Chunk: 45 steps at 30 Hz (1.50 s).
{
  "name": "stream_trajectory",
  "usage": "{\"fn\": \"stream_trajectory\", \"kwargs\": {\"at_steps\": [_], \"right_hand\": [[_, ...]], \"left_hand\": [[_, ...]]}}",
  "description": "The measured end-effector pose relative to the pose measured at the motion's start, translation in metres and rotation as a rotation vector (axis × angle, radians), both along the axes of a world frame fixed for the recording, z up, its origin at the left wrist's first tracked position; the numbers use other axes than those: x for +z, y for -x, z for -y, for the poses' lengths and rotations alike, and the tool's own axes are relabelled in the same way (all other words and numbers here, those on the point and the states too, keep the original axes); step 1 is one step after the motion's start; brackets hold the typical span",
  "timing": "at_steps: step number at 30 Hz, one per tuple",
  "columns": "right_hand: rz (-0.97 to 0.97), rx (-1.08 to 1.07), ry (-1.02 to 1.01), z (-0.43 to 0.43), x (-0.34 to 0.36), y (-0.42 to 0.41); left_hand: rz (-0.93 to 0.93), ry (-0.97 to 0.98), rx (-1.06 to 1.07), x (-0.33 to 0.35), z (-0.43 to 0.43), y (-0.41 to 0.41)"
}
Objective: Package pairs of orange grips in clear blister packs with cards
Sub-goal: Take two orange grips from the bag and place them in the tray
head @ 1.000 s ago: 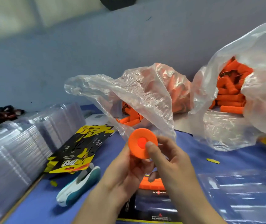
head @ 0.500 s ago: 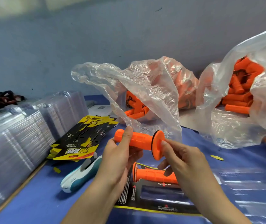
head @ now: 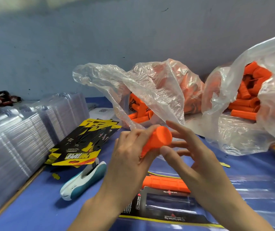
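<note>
Left grip [head: 130,157] curled round orange tube [head: 158,139], lower end hidden; right grip [head: 191,157] spread, thumb touching.

This looks like a small workshop where things get packed to be sold. Two big clear bags [head: 230,134] sit on the blue table [head: 33,207], stuffed with lots of the same orange grips [head: 243,112]. On the left stand tall stacks of clear plastic packs [head: 16,139], all alike. Next to them lies a pile of black and yellow cards [head: 83,144], with a white and blue stapler [head: 85,179] just in front. Behind it all is a plain grey-blue wall [head: 100,39].
</note>
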State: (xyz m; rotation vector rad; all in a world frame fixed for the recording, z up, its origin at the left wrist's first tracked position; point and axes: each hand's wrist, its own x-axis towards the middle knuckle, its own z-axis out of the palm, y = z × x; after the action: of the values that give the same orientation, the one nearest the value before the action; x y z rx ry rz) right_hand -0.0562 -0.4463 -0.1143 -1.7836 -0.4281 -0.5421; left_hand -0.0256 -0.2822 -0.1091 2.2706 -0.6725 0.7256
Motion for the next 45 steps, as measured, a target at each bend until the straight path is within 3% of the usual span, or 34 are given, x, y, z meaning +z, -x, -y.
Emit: {"fn": "stream_trajectory", "kwargs": {"at_steps": [5, 8, 12, 15, 17, 20, 34, 45], "right_hand": [[0.037, -0.056, 0.006, -0.002, -0.003, 0.001], [-0.018, -0.093, -0.138, 0.007, -0.005, 0.001], [-0.127, -0.092, -0.392, 0.029, -0.003, 0.003], [-0.215, -0.044, -0.421, 0.038, -0.010, 0.006], [-0.251, -0.027, -0.404, 0.041, -0.016, 0.010], [-0.267, -0.016, -0.284, 0.049, -0.022, 0.018], [-0.277, -0.144, 0.653, 0.082, -0.038, 0.047], [-0.263, -0.134, 0.821, 0.079, -0.039, 0.050]], "left_hand": [[0.054, -0.172, 0.033, -0.002, 0.002, 0.007], [0.066, -0.150, 0.052, -0.003, -0.002, 0.007], [0.005, 0.140, 0.057, -0.007, -0.011, 0.009], [-0.182, 0.449, -0.010, -0.009, -0.009, 0.011], [-0.233, 0.489, -0.019, -0.010, -0.008, 0.012], [-0.292, 0.420, 0.006, -0.012, -0.007, 0.014], [-0.327, -0.162, 0.016, -0.015, -0.002, 0.038], [-0.273, -0.257, 0.017, -0.012, 0.000, 0.045]]}}
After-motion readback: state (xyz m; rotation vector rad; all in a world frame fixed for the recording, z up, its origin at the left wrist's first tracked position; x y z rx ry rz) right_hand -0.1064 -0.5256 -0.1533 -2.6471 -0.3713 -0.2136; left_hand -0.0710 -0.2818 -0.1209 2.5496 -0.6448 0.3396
